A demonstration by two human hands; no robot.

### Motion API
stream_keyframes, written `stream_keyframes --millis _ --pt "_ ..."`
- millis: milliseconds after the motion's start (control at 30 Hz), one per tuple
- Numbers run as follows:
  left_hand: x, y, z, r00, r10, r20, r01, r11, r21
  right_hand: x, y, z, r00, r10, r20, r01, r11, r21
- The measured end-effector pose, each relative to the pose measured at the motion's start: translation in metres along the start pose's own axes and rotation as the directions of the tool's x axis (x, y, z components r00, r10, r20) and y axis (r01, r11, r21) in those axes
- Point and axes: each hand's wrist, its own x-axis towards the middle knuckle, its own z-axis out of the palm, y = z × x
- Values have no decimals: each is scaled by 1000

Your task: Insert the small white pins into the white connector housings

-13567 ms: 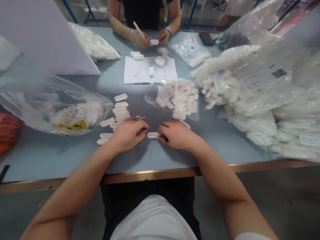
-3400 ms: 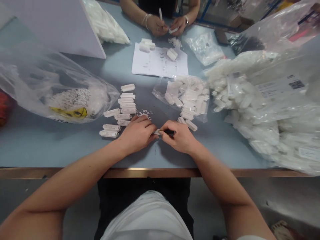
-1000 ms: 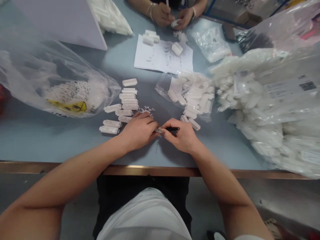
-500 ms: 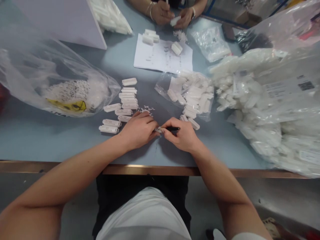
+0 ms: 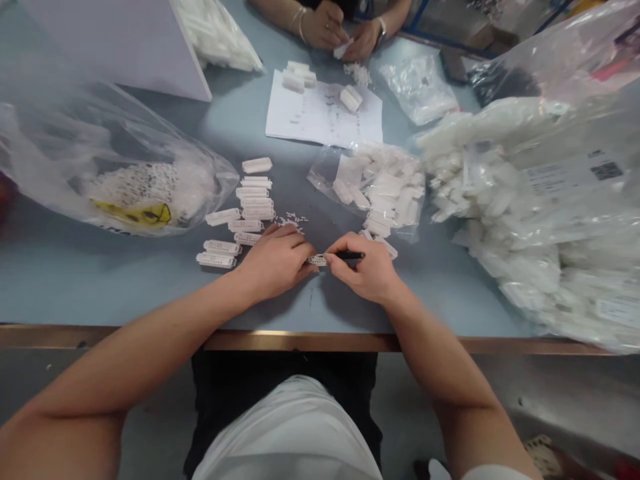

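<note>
My left hand (image 5: 280, 261) is closed on one end of a small white slotted plastic piece (image 5: 318, 260) at the table's middle. From the other side, my right hand (image 5: 364, 268) pinches a thin black pen-like tool (image 5: 349, 255); its tip is hidden by the fingers at the piece's right end. Several similar white plastic pieces (image 5: 216, 260) lie in a loose column left of my left hand. Just beyond the left fingers is a scatter of tiny white pins (image 5: 292, 220).
An open clear bag (image 5: 395, 180) spills white pieces beyond my right hand. Large filled bags (image 5: 540, 213) crowd the right. Another bag (image 5: 145, 187) of tiny parts lies left. Printed paper (image 5: 320, 110) is farther back, where a co-worker's hands (image 5: 327, 30) hold a white piece.
My right hand has shifted slightly right, baring more of the white piece between my hands. My left hand stays on it. The co-worker's hands have moved a little.
</note>
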Motion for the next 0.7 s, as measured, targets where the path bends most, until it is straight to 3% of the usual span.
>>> stream_keyframes --millis 700 --pt "1 0 -1 1000 8 2 -8 1000 15 3 1 7 996 -74 57 80 990 -114"
